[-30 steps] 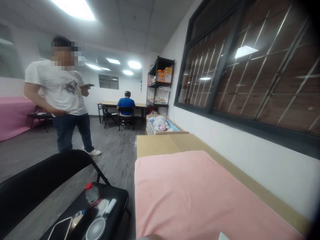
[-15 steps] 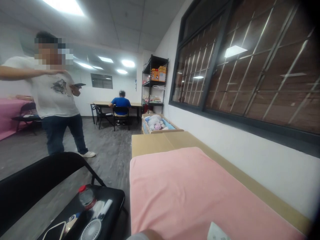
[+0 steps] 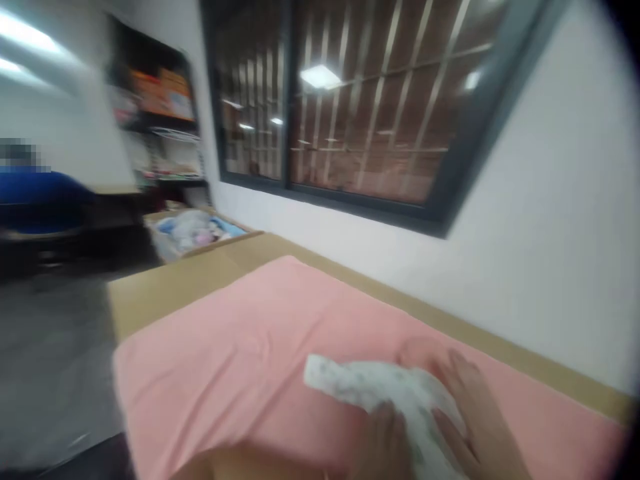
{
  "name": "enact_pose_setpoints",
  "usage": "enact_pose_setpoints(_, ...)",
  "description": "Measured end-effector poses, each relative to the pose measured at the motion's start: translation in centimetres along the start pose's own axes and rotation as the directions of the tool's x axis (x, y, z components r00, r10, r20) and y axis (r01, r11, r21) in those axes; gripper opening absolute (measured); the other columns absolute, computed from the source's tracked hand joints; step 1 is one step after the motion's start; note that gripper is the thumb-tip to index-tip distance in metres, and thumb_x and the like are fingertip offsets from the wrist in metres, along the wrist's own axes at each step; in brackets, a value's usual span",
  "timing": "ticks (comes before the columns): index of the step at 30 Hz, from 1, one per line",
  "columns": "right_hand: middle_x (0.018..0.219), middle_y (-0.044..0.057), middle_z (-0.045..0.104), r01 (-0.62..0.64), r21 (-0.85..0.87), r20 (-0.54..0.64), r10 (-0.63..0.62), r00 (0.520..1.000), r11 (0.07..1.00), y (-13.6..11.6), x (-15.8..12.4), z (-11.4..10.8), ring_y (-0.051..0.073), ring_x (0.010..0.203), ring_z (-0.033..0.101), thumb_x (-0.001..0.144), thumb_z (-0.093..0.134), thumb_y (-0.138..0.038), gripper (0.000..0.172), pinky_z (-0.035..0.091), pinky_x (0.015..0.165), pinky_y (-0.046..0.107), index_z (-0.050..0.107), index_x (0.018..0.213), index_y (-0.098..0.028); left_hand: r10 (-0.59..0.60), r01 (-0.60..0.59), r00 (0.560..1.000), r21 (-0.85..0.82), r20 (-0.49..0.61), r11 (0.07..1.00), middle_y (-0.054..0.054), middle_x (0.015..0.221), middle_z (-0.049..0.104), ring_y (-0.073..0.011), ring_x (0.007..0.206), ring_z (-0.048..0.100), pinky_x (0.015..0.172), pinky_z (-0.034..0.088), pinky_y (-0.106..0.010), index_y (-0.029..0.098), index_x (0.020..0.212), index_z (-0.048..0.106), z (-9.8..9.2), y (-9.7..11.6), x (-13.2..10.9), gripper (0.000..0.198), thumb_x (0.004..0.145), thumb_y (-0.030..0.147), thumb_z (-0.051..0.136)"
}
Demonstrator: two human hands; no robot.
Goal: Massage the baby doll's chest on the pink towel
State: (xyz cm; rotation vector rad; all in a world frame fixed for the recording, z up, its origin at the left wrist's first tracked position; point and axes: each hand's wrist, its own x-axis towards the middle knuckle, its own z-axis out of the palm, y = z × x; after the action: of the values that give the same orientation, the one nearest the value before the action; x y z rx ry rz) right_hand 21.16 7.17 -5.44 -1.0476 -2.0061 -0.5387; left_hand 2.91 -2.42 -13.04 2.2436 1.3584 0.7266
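What looks like a baby doll in a white garment with a pale green pattern (image 3: 380, 383) lies on a pink blanket (image 3: 210, 353). One sleeve stretches out to the left, and a rounded skin-toned part, seemingly the head, blends into the blanket behind. My left hand (image 3: 383, 437) presses on the near side of the garment with its fingers bent together, blurred. On the other side, my right hand (image 3: 475, 407) wraps round the doll, its fingers by the rounded part and its thumb over the cloth. The lower part of the doll is cut off by the frame.
The blanket covers a tan table (image 3: 175, 293) along a white wall under a barred window (image 3: 370, 100). Beyond it stand a wooden crib of plush toys (image 3: 195, 230) and a black shelf (image 3: 165, 123). A person in blue (image 3: 40, 200) sits at the far left.
My view has swung right and down. Both hands and more of the patterned garment have come into sight. The standing person and the chair with the bottle and fan have left the view.
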Motion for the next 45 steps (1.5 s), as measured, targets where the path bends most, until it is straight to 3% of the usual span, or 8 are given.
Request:
enact_pose_setpoints(3,0.153,0.009,0.023,0.046,0.032,0.064,-0.048,0.997,0.998,0.4,-0.8,-3.8,0.034,0.137,0.027,0.091,0.038,-0.035,0.067,0.032,0.105,0.062,0.011,0.151,-0.023,0.058,-0.055,0.996,-0.038,0.066,0.998,-0.023,0.152,0.017,-0.0426,0.140,0.013,0.107,0.023,-0.068,0.005,0.148,0.019,0.6,-0.2,0.5,0.079,0.084,0.044,0.045)
enact_pose_setpoints(7,0.153,0.016,0.020,0.021,0.077,0.132,-0.031,0.991,0.997,0.3,-0.3,-2.9,0.033,0.140,0.018,0.094,0.037,-0.037,0.065,0.022,0.109,0.060,0.013,0.150,-0.014,0.087,-0.084,0.995,0.069,-0.048,0.994,-0.016,0.155,0.013,-0.0335,0.142,0.014,0.112,0.026,-0.057,0.013,0.150,0.014,0.6,-0.6,1.2,0.069,0.092,0.039,0.040)
enact_pose_setpoints(13,0.143,0.011,0.042,0.016,0.145,0.545,-0.093,0.834,0.989,-0.4,-1.0,-1.7,0.025,0.136,0.031,0.095,0.040,-0.039,0.047,0.018,0.114,0.048,0.046,0.135,-0.016,0.132,-0.121,0.985,0.110,-0.107,0.987,-0.018,0.154,0.017,-0.0337,0.142,0.015,0.110,0.029,-0.055,0.011,0.149,0.015,1.0,-0.6,2.2,0.071,0.090,0.039,0.043)
enact_pose_setpoints(17,0.147,0.013,0.036,-0.028,0.125,0.514,-0.040,0.857,0.992,0.0,-0.5,-2.2,0.024,0.138,0.025,0.095,0.041,-0.039,0.052,0.017,0.115,0.046,0.041,0.139,-0.012,0.126,-0.116,0.989,0.116,-0.078,0.986,-0.018,0.153,0.018,-0.0328,0.142,0.016,0.111,0.028,-0.053,0.010,0.149,0.014,0.6,-0.1,2.1,0.070,0.091,0.038,0.041)
enact_pose_setpoints(29,0.144,0.014,0.040,-0.026,0.134,0.593,-0.059,0.803,0.991,0.8,-0.9,-1.7,0.024,0.136,0.030,0.095,0.041,-0.041,0.052,0.019,0.114,0.047,0.042,0.139,-0.014,0.129,-0.125,0.990,0.068,-0.057,0.990,-0.018,0.153,0.019,-0.0350,0.141,0.016,0.109,0.029,-0.055,0.010,0.149,0.015,-0.2,0.4,2.2,0.070,0.091,0.039,0.042)
enact_pose_setpoints(34,0.148,0.016,0.033,-0.046,0.131,0.500,-0.026,0.865,0.990,0.9,-1.3,-1.8,0.025,0.140,0.021,0.094,0.041,-0.044,0.061,0.017,0.115,0.047,0.034,0.143,-0.008,0.121,-0.119,0.992,0.075,-0.020,0.990,-0.019,0.153,0.018,-0.0343,0.142,0.014,0.111,0.028,-0.054,0.009,0.148,0.016,-0.4,0.6,2.1,0.068,0.092,0.040,0.039)
enact_pose_setpoints(40,0.145,0.014,0.038,-0.026,0.108,0.593,-0.044,0.804,0.994,0.5,-1.9,-1.7,0.025,0.137,0.029,0.095,0.042,-0.040,0.052,0.016,0.115,0.047,0.042,0.139,-0.011,0.140,-0.135,0.989,0.091,-0.046,0.987,-0.019,0.153,0.016,-0.0332,0.142,0.012,0.112,0.026,-0.053,0.009,0.148,0.013,-0.1,0.4,2.0,0.068,0.092,0.038,0.039)
enact_pose_setpoints(45,0.149,0.016,0.030,-0.039,0.110,0.520,-0.024,0.854,0.993,0.8,-1.2,-2.0,0.026,0.140,0.020,0.095,0.040,-0.046,0.063,0.016,0.115,0.049,0.031,0.145,-0.009,0.120,-0.118,0.992,0.074,-0.029,0.990,-0.018,0.154,0.015,-0.0340,0.142,0.014,0.111,0.027,-0.054,0.011,0.149,0.013,-0.3,0.5,2.1,0.068,0.092,0.039,0.039)
